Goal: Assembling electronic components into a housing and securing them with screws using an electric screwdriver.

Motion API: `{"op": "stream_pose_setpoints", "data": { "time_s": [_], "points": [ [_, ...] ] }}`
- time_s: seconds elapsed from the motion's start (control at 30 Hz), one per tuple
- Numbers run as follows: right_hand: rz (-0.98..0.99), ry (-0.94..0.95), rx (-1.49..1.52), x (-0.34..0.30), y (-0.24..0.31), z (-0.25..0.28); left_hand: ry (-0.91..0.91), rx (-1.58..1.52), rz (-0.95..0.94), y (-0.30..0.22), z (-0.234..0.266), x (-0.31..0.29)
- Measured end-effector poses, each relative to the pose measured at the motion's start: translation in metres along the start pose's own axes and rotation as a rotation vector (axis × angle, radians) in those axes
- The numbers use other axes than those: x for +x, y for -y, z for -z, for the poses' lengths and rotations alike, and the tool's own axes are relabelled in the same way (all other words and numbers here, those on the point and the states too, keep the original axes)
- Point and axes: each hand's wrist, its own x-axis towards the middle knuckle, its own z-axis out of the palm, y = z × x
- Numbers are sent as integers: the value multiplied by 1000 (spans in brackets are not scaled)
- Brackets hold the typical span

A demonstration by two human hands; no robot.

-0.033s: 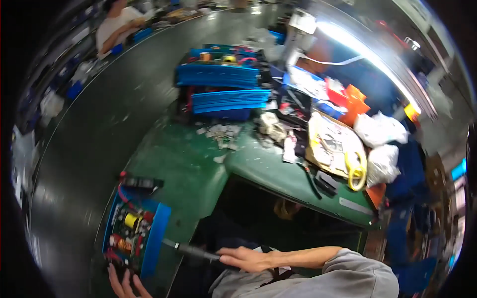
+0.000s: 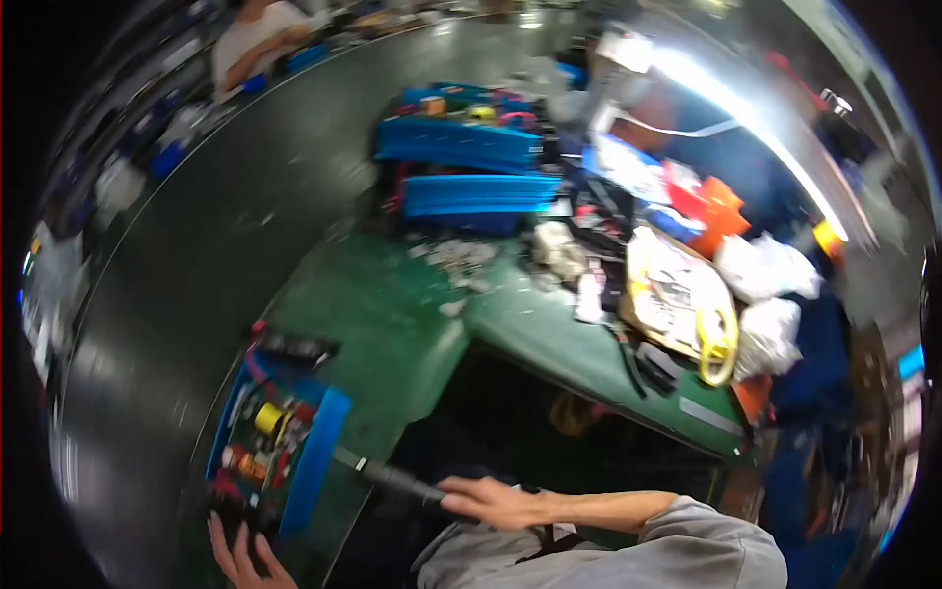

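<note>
At the lower left a blue open-topped casing (image 2: 319, 461) rests on the green bench. Inside are a circuit board, a yellow-wrapped coil (image 2: 268, 419), red wires and other small parts. My left hand (image 2: 245, 560) is at the casing's near end, fingers spread and holding nothing; whether the fingertips touch it I cannot tell. My right hand (image 2: 491, 501) is closed round a slim hand tool with a dark grey handle (image 2: 402, 481) and a pale, flat tip. That tip points at the casing's right wall, and blur hides its exact kind.
Blue casings (image 2: 461, 147) stand stacked at the back of the green bench (image 2: 392, 324), with small pale scraps (image 2: 461, 260) before them. To the right lie a tray (image 2: 677, 280), yellow tape (image 2: 718, 344), a ruler (image 2: 711, 416) and plastic bags (image 2: 770, 265). A person (image 2: 260, 44) sits far left.
The view has shifted slightly, so the bench and casings appear a little farther right. My right hand keeps its hold on the tool, and my left hand stays spread by the casing.
</note>
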Motion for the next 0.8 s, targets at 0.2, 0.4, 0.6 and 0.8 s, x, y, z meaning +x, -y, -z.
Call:
{"op": "stream_pose_setpoints", "data": {
  "time_s": [0.2, 0.4, 0.6, 0.8],
  "points": [
    [-230, 20, 48, 11, 19, 8, -130, 28, 311, 86, 45, -63],
    [-100, 13, 182, 12, -3, 13, -130, -209, 551, 109, 47, -86],
    [-106, 18, 191, 14, -6, 12, -101, -46, 548, 125, 55, -72],
    [-92, -15, 193, 16, -10, 6, 97, -182, 560, 147, 63, -63]
  ]
}}
